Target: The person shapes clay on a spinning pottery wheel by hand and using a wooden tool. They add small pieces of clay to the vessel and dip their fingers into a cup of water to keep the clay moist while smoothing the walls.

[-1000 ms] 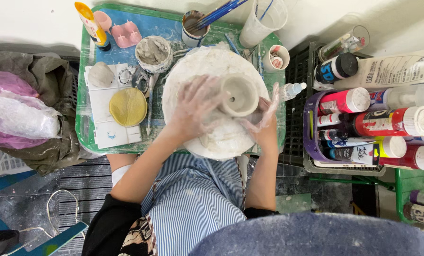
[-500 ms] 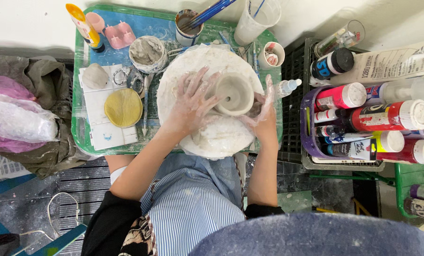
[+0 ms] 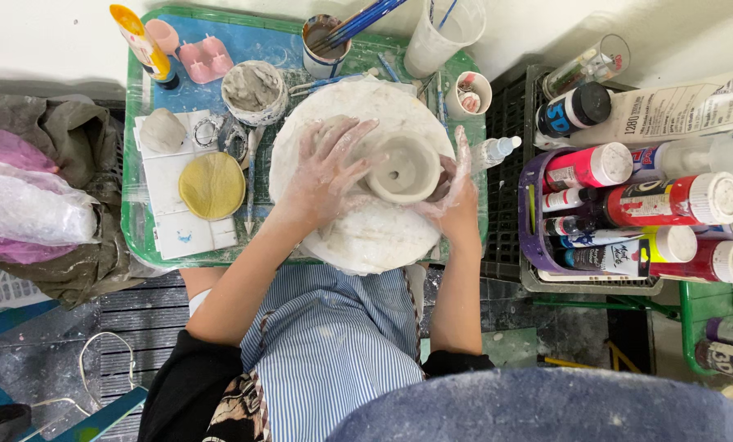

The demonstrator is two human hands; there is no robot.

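A small grey clay pot (image 3: 403, 168) with a hollow middle stands on a round white turntable (image 3: 366, 241). My left hand (image 3: 325, 168), smeared with clay, lies flat on the turntable with its fingers spread, the fingertips touching the pot's left side. On the other side, my right hand (image 3: 452, 192) is cupped against the pot's right wall. The turntable rests on a green tray (image 3: 137, 241).
The tray holds a tub of clay slip (image 3: 254, 90), a clay lump (image 3: 162, 129), a yellow sponge (image 3: 212, 185), a cup of brushes (image 3: 324, 37) and a plastic cup (image 3: 444, 33). A crate of paint bottles (image 3: 628, 213) stands at the right. Cloth and plastic bags (image 3: 39, 205) lie at the left.
My right hand has lowered and curled closer around the pot's right side. My left hand stays spread beside the pot.
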